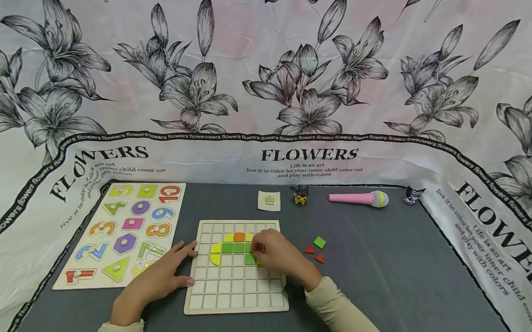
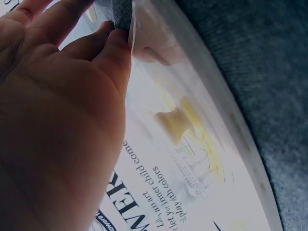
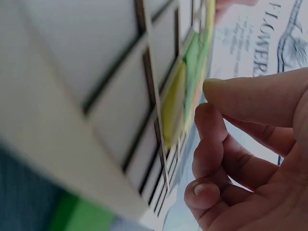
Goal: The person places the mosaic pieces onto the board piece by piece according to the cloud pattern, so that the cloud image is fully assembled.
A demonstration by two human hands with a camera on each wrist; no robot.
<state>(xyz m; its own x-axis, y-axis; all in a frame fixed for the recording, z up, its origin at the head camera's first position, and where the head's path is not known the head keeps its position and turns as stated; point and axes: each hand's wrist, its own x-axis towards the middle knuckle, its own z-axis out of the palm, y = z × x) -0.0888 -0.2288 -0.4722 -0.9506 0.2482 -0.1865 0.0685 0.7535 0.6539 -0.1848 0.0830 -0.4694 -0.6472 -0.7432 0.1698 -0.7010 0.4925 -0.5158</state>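
Observation:
A pale wooden grid board [image 1: 235, 303] lies on the dark tabletop, with yellow, green and orange tiles set in its upper cells. My left hand [image 1: 157, 282] rests at the board's left edge, thumb and fingers spread; the left wrist view shows its palm side [image 2: 62, 96]. Over the board's right part, my right hand [image 1: 275, 253] has bent fingers, its fingertips at a green tile [image 1: 249, 259]. In the right wrist view, thumb and index fingertips of the right hand [image 3: 255, 144] come close together beside the green tiles [image 3: 191, 53] and a yellow tile [image 3: 174, 106]. Any piece between them is hidden.
Left of the board lies a number-and-shape puzzle [image 1: 118, 225]. Red triangles [image 1: 310, 249] and a green square [image 1: 319, 242] lie to the right. Behind are a pattern card [image 1: 269, 201], a yellow figurine [image 1: 300, 196], a pink toy microphone [image 1: 357, 199] and a purple figurine [image 1: 412, 195].

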